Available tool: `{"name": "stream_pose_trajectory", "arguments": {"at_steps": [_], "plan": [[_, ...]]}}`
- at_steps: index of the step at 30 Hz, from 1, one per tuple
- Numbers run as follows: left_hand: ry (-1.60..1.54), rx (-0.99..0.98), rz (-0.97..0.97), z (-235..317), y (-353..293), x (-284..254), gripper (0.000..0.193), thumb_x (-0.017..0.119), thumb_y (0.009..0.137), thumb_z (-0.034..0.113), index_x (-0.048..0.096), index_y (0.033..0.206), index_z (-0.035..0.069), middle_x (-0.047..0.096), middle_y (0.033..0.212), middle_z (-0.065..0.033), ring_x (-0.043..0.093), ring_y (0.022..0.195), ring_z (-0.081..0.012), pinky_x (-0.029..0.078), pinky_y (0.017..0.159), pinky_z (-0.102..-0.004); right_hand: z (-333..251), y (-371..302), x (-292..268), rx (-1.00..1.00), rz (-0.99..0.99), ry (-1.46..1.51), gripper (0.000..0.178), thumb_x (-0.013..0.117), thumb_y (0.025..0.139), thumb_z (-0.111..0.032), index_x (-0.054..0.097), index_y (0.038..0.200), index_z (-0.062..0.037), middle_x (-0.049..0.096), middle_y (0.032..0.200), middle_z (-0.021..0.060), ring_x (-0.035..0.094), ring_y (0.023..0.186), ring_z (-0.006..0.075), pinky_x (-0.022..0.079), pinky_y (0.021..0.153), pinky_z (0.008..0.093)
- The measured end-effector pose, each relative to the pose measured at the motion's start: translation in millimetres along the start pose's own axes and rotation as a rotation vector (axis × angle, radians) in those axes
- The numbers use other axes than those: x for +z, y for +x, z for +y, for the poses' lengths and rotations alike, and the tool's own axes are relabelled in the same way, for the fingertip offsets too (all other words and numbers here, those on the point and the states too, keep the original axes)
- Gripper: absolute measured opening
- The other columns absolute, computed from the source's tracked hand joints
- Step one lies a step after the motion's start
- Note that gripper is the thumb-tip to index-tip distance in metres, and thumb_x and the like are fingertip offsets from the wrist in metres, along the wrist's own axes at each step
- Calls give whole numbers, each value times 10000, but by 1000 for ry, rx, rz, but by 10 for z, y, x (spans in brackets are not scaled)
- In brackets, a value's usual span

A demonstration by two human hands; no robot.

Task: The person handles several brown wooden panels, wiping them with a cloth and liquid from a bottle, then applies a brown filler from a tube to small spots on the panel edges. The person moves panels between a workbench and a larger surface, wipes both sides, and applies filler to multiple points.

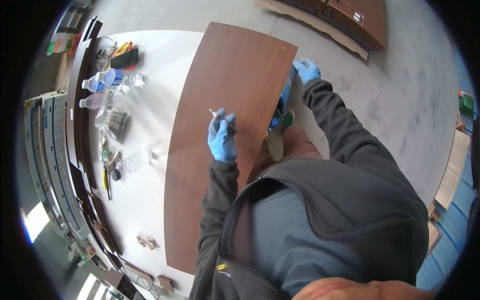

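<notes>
My left hand [222, 142], in a blue glove, is raised over the brown wooden board [225, 75]. Its fingers pinch a small, thin, whitish pointed piece [213, 113], too small to name exactly. My right hand [308, 71], also gloved in blue, is just off the right edge of the board near its far corner. Its fingers are drawn together, and whatever they hold is hidden. Close below that hand, a crumpled blue plastic bag [286, 92] hangs by the board's edge. A small hole shows near the board's far right corner.
The board lies on a white table [150, 200]. To its left are several plastic bottles, a clear bag of small parts [117, 125], a black phone [125, 59] and a crumpled wrapper [147, 242]. Brown panels [345, 22] lie on the floor at the far right.
</notes>
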State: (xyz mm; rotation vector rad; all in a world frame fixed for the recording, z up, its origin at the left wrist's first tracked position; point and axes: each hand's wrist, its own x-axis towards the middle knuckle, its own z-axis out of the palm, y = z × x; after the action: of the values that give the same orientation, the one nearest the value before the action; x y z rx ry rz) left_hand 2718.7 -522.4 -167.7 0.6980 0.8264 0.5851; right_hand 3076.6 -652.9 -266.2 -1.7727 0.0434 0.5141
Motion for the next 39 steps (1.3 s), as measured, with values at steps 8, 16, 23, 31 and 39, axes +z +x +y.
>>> {"name": "stream_pose_trajectory", "arguments": {"at_steps": [8,16,23,31,39], "plan": [[86,45,130,-257,407,164,422,554,1076,99,505,1469,-44,727,1170,-154,641,954,-174,525,920,-311,93,508,76,104,-124,162,106,722,961,-79,711,1032,-1,747,969,102,755,847,247,663,794,401],[290,61,329,-319,429,381,409,571,1080,140,543,1463,0,740,1197,-103,655,999,-127,530,878,-285,-476,340,88,335,-40,171,319,822,893,-240,617,686,-110,586,708,-47,479,618,71,420,563,280],[292,45,296,-281,454,381,425,554,1082,155,530,1473,-13,737,1187,-109,642,948,-133,526,849,-290,-330,440,4,390,-213,194,160,763,929,-156,636,876,-74,687,857,35,712,722,188,618,683,373],[167,-55,186,-242,460,182,458,549,1093,160,488,1503,-35,713,1246,-151,673,1047,-205,537,950,-338,-421,390,35,326,-124,125,196,794,918,-195,660,910,-51,696,881,47,686,728,176,618,687,360],[109,-58,146,-239,481,107,457,562,1088,160,499,1494,-42,721,1240,-153,674,1052,-213,535,955,-345,-370,435,-5,105,-136,76,127,729,975,-152,697,1036,-45,742,996,62,712,810,159,598,755,319]]}}
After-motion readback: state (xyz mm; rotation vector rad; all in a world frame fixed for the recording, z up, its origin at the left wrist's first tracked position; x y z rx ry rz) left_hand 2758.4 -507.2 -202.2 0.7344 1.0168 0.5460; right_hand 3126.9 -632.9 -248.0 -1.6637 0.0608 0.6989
